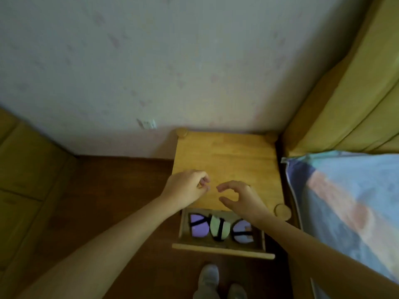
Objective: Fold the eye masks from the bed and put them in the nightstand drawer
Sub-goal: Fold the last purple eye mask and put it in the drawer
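From the head camera, the square pale-wood nightstand (226,160) stood between the wall (151,61) and the bed (349,203). Its drawer (222,249) was pulled open, and three folded eye masks lay inside in a row: a purple mask (199,228), a green mask (220,228) and a second purple mask (243,231), each crossed by a black strap. The left hand (185,188) hovered over the smooth top, fingers curled and holding nothing. The right hand (239,199) arched loosely open, also holding nothing. Dark wooden floor (121,190) lay open to the left.
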`<state>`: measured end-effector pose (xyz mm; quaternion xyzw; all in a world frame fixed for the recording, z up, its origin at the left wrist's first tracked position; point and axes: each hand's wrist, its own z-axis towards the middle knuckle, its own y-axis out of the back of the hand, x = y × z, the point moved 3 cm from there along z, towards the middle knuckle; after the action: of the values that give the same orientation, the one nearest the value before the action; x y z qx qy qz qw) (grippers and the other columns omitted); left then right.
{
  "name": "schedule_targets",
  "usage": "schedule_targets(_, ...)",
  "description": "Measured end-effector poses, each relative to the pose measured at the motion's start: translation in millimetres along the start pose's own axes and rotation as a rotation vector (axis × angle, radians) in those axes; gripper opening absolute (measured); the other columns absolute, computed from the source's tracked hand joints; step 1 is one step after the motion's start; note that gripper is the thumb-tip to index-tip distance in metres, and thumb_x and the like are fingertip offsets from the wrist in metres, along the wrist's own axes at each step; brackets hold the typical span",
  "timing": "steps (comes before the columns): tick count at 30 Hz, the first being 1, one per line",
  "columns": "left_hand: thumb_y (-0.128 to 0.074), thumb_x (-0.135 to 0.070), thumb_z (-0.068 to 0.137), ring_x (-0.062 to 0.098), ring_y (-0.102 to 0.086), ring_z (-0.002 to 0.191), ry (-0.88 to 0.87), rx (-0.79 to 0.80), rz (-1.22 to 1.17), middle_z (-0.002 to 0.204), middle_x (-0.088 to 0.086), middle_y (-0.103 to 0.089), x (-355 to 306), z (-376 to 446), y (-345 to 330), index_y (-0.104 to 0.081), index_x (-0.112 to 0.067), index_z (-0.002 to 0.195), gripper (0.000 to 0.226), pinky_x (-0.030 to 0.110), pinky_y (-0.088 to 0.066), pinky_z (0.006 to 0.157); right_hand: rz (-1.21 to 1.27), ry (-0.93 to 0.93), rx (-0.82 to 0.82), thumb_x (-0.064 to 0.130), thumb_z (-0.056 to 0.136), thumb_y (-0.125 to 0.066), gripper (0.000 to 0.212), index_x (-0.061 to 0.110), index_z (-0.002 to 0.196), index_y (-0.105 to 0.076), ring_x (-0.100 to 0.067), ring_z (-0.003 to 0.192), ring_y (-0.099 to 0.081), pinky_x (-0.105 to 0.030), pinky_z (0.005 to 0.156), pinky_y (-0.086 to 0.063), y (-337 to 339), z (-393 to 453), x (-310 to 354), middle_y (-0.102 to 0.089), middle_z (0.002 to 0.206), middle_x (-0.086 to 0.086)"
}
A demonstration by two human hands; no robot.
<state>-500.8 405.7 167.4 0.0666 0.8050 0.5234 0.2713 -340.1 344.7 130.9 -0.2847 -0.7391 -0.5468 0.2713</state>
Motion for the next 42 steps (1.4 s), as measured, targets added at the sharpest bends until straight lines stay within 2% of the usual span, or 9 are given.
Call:
schedule_targets(5, -0.061, -0.04, 0.086, 0.004, -0.063, 0.085, -0.098, -0.183, -0.037, 0.088, -0.018, -0.063, -72.2, -29.6, 115.2, -0.064, -0.032, 0.104, 0.02, 0.031, -0.053, 0.079, -0.092, 0.128, -0.19, 0.021, 0.081, -0.07, 0.026, 0.023, 0.107, -0.065, -0.009, 0.111, -0.057, -0.023, 0.096, -0.042, 120.1, -60.4, 74.2, -0.065, 0.113, 0.012)
schedule_targets(7, -0.061, -0.041, 0.085, 0.002, -0.064, 0.086, -0.155, -0.246, 0.005, 0.089, -0.019, -0.064, -102.9, -41.6, 160.2, -0.063, -0.034, 0.106, 0.022, 0.025, -0.05, 0.077, -0.15, 0.168, -0.282, 0.021, 0.081, -0.07, 0.03, 0.023, 0.11, -0.064, -0.012, 0.11, -0.057, -0.03, 0.096, -0.044, 165.8, -84.5, 101.5, -0.062, 0.11, 0.014)
schedule_targets(10, -0.057, -0.038, 0.087, 0.001, -0.063, 0.087, -0.261, -0.336, 0.075, 0.096, -0.017, -0.067, -146.5, -58.4, 220.7, -0.062, -0.034, 0.11, 0.024, 0.022, -0.044, 0.071, -0.212, 0.21, -0.407, 0.021, 0.082, -0.068, 0.038, 0.025, 0.118, -0.06, -0.011, 0.113, -0.054, -0.028, 0.098, -0.043, 222.7, -117.6, 142.1, -0.055, 0.111, 0.018)
schedule_targets(15, -0.055, -0.043, 0.086, 0.003, -0.061, 0.087, -0.466, -0.444, 0.075, 0.093, -0.018, -0.065, -214.5, -86.0, 301.2, -0.06, -0.036, 0.112, 0.027, 0.025, -0.045, 0.073, -0.255, 0.209, -0.635, 0.027, 0.085, -0.064, 0.044, 0.029, 0.127, -0.052, -0.009, 0.12, -0.051, -0.034, 0.101, -0.045, 285.4, -177.2, 204.0, -0.056, 0.13, 0.008)
schedule_targets(20, -0.056, -0.047, 0.087, 0.003, -0.06, 0.086, -0.747, -0.467, 0.086, 0.095, -0.02, -0.062, -273.0, -113.1, 341.0, -0.056, -0.035, 0.117, 0.032, 0.024, -0.045, 0.072, -0.32, 0.127, -0.903, 0.029, 0.085, -0.065, 0.048, 0.032, 0.13, -0.049, -0.001, 0.122, -0.047, -0.025, 0.102, -0.04, 315.5, -249.0, 242.0, -0.055, 0.132, 0.013)
schedule_targets(26, -0.059, -0.048, 0.086, 0.0, -0.059, 0.083, -1.036, -0.398, 0.052, 0.105, -0.021, -0.059, -327.7, -152.8, 335.2, -0.053, -0.039, 0.117, 0.033, 0.024, -0.049, 0.071, -0.389, -0.102, -1.156, 0.025, 0.082, -0.07, 0.047, 0.027, 0.126, -0.055, 0.0, 0.108, -0.051, -0.017, 0.092, -0.037, 309.2, -360.3, 257.1, -0.052, 0.119, 0.02)
schedule_targets(30, -0.059, -0.05, 0.085, -0.003, -0.06, 0.082, -1.212, -0.384, 0.055, 0.106, -0.024, -0.059, -359.2, -189.0, 315.9, -0.052, -0.04, 0.119, 0.037, 0.024, -0.052, 0.07, -0.458, -0.276, -1.255, 0.03, 0.081, -0.071, 0.051, 0.031, 0.128, -0.053, -0.011, 0.12, -0.05, -0.032, 0.101, -0.042, 288.6, -439.5, 266.6, -0.057, 0.129, 0.008)
schedule_targets(37, -0.062, -0.046, 0.086, -0.004, -0.06, 0.087, -1.524, -0.286, 0.014, 0.121, -0.025, -0.054, -421.9, -295.4, 284.8, -0.048, -0.041, 0.128, 0.045, 0.021, -0.05, 0.067, -0.561, -0.538, -1.379, 0.027, 0.083, -0.069, 0.056, 0.035, 0.134, -0.046, -0.003, 0.117, -0.049, -0.026, 0.099, -0.043, 213.2, -581.4, 306.2, -0.055, 0.133, 0.009)
schedule_targets(42, -0.063, -0.048, 0.085, -0.006, -0.06, 0.085, -1.732, -0.243, -0.037, 0.126, -0.021, -0.057, -457.7, -401.0, 246.8, -0.048, -0.039, 0.129, 0.047, 0.019, -0.047, 0.063, -0.583, -0.67, -1.492, 0.026, 0.082, -0.07, 0.056, 0.033, 0.133, -0.047, -0.011, 0.116, -0.056, -0.034, 0.098, -0.047, 148.1, -690.3, 347.4, -0.057, 0.131, 0.004)
